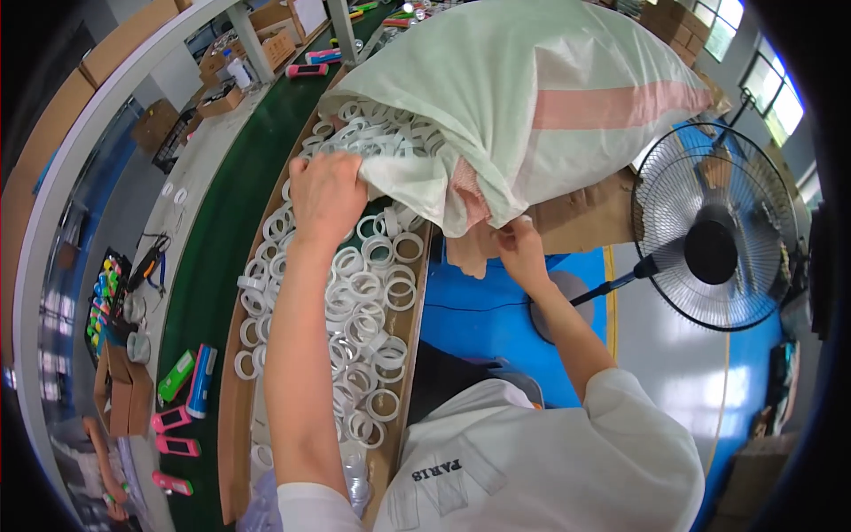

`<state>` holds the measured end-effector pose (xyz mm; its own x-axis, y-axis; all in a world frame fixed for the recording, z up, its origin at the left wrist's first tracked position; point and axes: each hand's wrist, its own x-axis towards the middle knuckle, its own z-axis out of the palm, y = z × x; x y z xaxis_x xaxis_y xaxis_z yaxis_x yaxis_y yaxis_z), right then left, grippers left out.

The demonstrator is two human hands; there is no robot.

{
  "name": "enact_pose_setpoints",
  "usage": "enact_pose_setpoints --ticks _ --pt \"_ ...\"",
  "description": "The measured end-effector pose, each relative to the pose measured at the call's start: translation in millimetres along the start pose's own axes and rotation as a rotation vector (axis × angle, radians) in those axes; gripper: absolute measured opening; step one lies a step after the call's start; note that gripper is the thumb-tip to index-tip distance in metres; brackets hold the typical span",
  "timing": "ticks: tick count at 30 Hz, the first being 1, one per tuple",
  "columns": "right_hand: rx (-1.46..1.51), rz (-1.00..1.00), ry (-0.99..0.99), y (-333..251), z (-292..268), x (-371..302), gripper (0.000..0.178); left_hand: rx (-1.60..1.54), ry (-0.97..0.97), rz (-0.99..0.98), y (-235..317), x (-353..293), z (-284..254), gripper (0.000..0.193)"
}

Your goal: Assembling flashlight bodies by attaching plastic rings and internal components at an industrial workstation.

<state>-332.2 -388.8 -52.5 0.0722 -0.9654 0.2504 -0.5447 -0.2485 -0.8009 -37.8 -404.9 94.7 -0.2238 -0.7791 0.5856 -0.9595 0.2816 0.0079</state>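
Note:
A large pale green woven sack [443, 71] with a pink stripe lies on its side, its mouth toward me. White plastic rings [363, 293] spill from it into a long, shallow cardboard tray [232, 426]. My left hand [328, 193] is closed on the near edge of the sack's mouth, above the rings. With bent fingers, my right hand [521, 246] pinches the sack's lower corner, beside a brown cardboard flap [470, 250]. A pinkish inner fold of the sack shows between my hands. My left forearm hides part of the rings.
A standing fan [712, 251] is on the right, over a blue floor. Left of the tray runs a green conveyor belt [208, 275] carrying pink, green and blue flashlight-like items [177, 445]. Pliers [152, 264] lie on the ledge beyond. Another person's arm [105, 465] shows at lower left.

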Motion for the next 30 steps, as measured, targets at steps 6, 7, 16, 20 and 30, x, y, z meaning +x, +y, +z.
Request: enact_pose_setpoints --ticks 6,7,16,20,30 --pt "-0.281 -0.387 0.109 42 21 68 0.032 0.021 0.150 -0.111 16 85 -5 0.015" --pt "-0.216 -0.369 0.074 51 20 89 0.034 0.018 0.142 -0.112 21 92 -8 0.015" --pt "0.470 -0.293 0.065 151 89 145 0.039 0.135 -0.014 -0.087 -2 74 11 0.016" --pt "0.611 -0.365 0.097 142 96 108 0.039 0.123 -0.002 -0.056 5 72 10 0.015" --pt "0.299 0.011 -0.130 -74 30 -47 0.050 0.007 -0.179 -0.034 9 -71 17 0.006"
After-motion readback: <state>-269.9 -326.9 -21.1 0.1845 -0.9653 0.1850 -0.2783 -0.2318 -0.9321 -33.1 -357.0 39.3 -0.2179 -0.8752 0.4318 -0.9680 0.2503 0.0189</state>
